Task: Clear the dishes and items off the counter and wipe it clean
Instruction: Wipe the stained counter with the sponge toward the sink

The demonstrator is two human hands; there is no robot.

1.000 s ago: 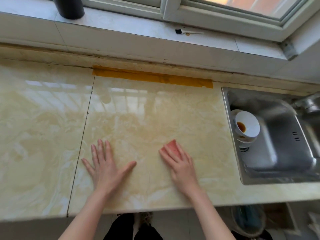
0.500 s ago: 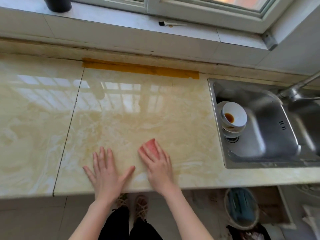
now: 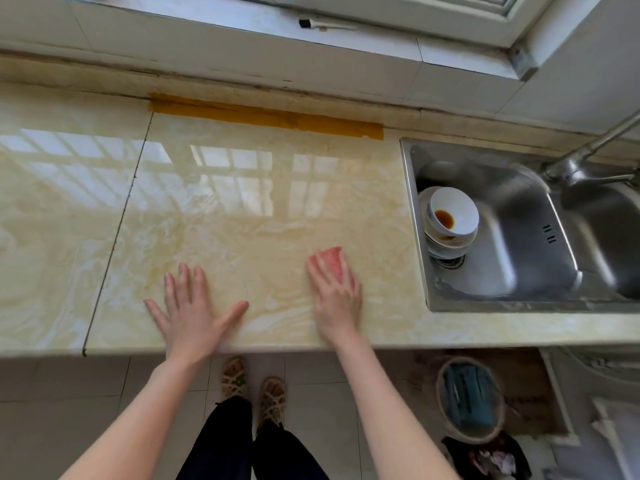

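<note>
Pink cloth [image 3: 330, 261] points toward the windowsill [image 3: 207, 19], pressed under the flat, straight-fingered right hand [image 3: 337, 299].

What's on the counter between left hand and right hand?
Nothing. In the head view, only bare counter lies between the flat left hand and the right hand, which presses a pink cloth.

Left grip [image 3: 192, 306] flat and splayed; right grip [image 3: 335, 292] flat, palm down.

Glaring counter [image 3: 242, 202], edges perhaps blurred
</note>
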